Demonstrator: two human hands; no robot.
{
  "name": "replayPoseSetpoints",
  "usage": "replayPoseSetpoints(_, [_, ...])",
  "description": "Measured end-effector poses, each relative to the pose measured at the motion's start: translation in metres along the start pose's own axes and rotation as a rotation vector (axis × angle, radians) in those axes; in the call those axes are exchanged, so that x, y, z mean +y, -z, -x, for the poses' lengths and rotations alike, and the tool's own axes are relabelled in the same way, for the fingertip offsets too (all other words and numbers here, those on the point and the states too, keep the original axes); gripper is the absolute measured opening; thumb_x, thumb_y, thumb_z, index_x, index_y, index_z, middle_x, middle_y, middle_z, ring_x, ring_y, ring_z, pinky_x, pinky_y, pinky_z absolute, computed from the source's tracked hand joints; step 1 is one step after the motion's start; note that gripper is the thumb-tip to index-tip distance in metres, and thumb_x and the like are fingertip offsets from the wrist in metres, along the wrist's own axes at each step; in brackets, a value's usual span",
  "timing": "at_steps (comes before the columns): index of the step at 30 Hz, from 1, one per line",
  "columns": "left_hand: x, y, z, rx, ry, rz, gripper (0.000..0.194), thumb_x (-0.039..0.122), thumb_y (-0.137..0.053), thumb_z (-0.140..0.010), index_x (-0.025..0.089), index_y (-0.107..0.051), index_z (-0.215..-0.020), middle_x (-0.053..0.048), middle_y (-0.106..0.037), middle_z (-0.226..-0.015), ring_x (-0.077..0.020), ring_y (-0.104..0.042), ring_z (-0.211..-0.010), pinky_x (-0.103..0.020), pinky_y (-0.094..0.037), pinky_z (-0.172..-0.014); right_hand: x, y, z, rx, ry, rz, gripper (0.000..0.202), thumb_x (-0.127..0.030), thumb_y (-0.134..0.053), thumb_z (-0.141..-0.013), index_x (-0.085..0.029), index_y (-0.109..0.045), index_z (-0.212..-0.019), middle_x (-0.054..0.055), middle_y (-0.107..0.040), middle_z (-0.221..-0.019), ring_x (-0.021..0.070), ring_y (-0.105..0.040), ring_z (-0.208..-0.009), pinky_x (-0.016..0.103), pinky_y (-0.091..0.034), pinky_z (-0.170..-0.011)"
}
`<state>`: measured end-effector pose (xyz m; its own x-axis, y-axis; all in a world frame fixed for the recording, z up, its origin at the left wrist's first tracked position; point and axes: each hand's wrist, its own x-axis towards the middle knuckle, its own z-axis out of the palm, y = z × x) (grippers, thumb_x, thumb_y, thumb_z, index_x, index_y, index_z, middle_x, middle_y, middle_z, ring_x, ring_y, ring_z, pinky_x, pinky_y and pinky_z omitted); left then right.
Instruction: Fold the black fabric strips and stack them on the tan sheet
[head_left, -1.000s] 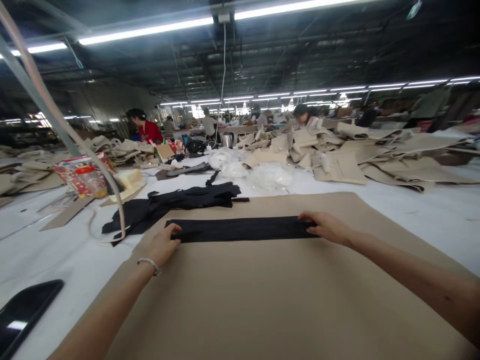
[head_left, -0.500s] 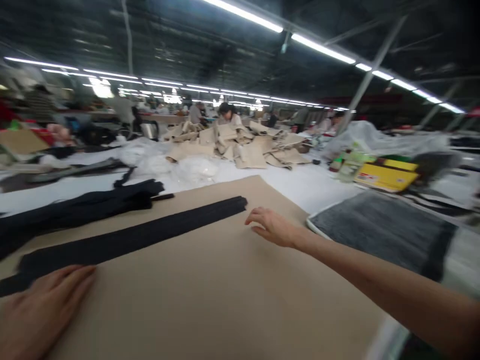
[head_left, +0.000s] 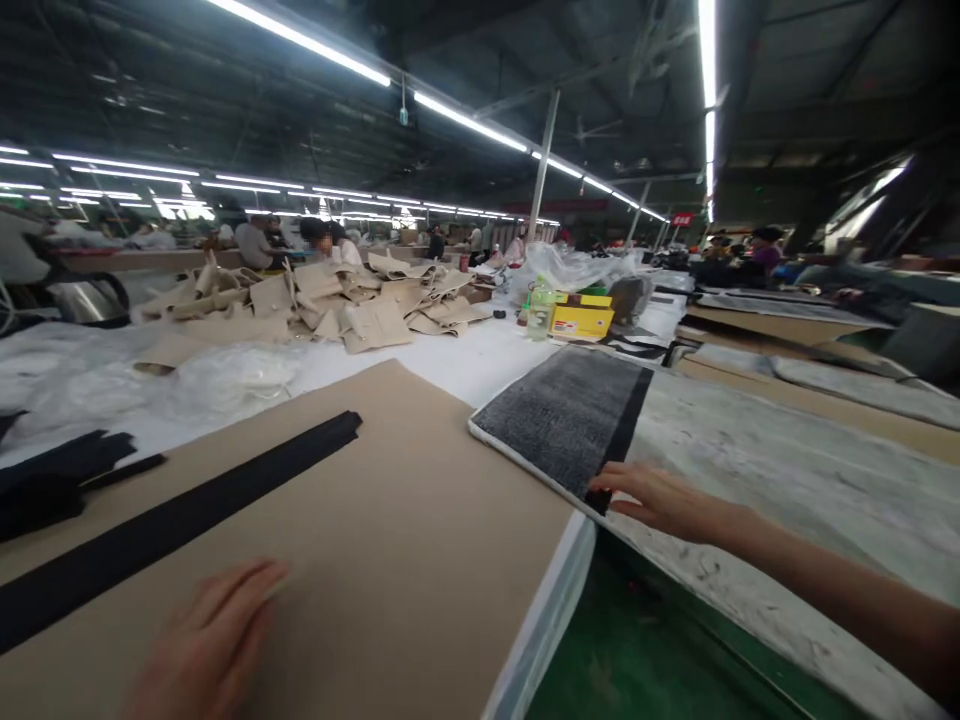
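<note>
A long black fabric strip (head_left: 187,510) lies across a large beige sheet (head_left: 405,520). My left hand (head_left: 214,635), slightly blurred, is over the beige sheet below the strip, its fingers pressed together; what they hold, if anything, I cannot make out. On the right, my right hand (head_left: 660,500) reaches to the black edge of a dark grey panel (head_left: 562,410), fingertips at its near corner. The fingers are bent, and whether they pinch the edge is too small to tell. The panel lies on a whitish, stained board (head_left: 787,450).
Beige cut pieces (head_left: 375,320) are heaped behind the sheet. A yellow box (head_left: 581,320) stands beside a green bottle (head_left: 540,312). Clear plastic bags (head_left: 240,375) and black fabric (head_left: 67,480) lie at left. People work in the background.
The view has swung right. My right hand has moved from the beige sheet to the dark panel's edge. My left hand has left the end of the black strip.
</note>
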<state>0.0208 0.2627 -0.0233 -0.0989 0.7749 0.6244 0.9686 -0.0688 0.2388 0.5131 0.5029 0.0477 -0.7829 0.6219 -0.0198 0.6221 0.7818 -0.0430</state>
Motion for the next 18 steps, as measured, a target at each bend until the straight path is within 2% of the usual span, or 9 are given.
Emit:
replayPoseSetpoints(3, [0.069, -0.032, -0.035, -0.083, -0.171, 0.174, 0.028, 0.024, -0.045, -0.093, 0.027, -0.059, -0.118, -0.003, -0.065, -0.113, -0.0214, -0.059, -0.106, -0.036, -0.05, -0.091, 0.001, -0.01, 0.006, 0.045, 0.025, 0.028, 0.033, -0.021, -0.044, -0.095, -0.026, -0.057, -0.125, 0.009, -0.06, -0.11, 0.023, -0.06, -0.092, 0.037, -0.045, -0.082])
replayPoseSetpoints(6, [0.15, -0.056, -0.067, -0.224, -0.219, 0.317, 0.034, 0.011, -0.041, -0.091, 0.023, -0.057, -0.118, -0.005, -0.064, -0.115, -0.0207, -0.056, -0.107, -0.037, -0.047, -0.095, 0.004, -0.012, 0.006, 0.079, 0.08, 0.059, 0.032, -0.017, -0.047, -0.093, -0.025, -0.059, -0.121, 0.007, -0.06, -0.102, 0.0216, -0.059, -0.089, 0.034, -0.042, -0.08])
replayPoseSetpoints(9, [0.212, -0.075, -0.09, -0.371, -0.271, 0.439, 0.043, 0.002, -0.04, -0.083, 0.022, -0.055, -0.118, -0.004, -0.062, -0.117, -0.0212, -0.052, -0.109, -0.038, -0.045, -0.096, 0.007, -0.011, 0.005, 0.104, 0.136, 0.087, 0.028, -0.013, -0.049, -0.092, -0.024, -0.06, -0.115, 0.005, -0.06, -0.095, 0.0199, -0.057, -0.084, 0.032, -0.038, -0.077])
replayPoseSetpoints(11, [0.238, -0.089, -0.1, -0.44, -0.306, 0.494, 0.047, -0.001, -0.041, -0.078, 0.022, -0.055, -0.116, -0.003, -0.061, -0.115, -0.0214, -0.051, -0.107, -0.038, -0.044, -0.096, 0.008, -0.011, 0.003, 0.124, 0.167, 0.103, 0.022, -0.012, -0.048, -0.093, -0.022, -0.062, -0.108, 0.004, -0.059, -0.091, 0.0188, -0.056, -0.08, 0.032, -0.036, -0.075])
replayPoseSetpoints(13, [0.255, -0.105, -0.108, -0.483, -0.322, 0.534, 0.048, -0.002, -0.042, -0.075, 0.022, -0.055, -0.115, -0.003, -0.062, -0.111, -0.0215, -0.051, -0.106, -0.037, -0.044, -0.095, 0.009, -0.013, 0.0, 0.147, 0.196, 0.116, 0.019, -0.011, -0.045, -0.094, -0.019, -0.062, -0.099, 0.004, -0.058, -0.087, 0.0176, -0.053, -0.076, 0.032, -0.034, -0.074])
replayPoseSetpoints(18, [0.276, -0.145, -0.124, -0.502, -0.318, 0.552, 0.051, 0.001, -0.042, -0.077, 0.018, -0.051, -0.124, -0.005, -0.061, -0.115, -0.0219, -0.049, -0.11, -0.036, -0.042, -0.099, 0.019, -0.023, -0.006, 0.197, 0.284, 0.122, 0.025, -0.01, -0.036, -0.098, -0.017, -0.056, -0.083, 0.004, -0.057, -0.081, 0.0164, -0.05, -0.072, 0.033, -0.031, -0.072])
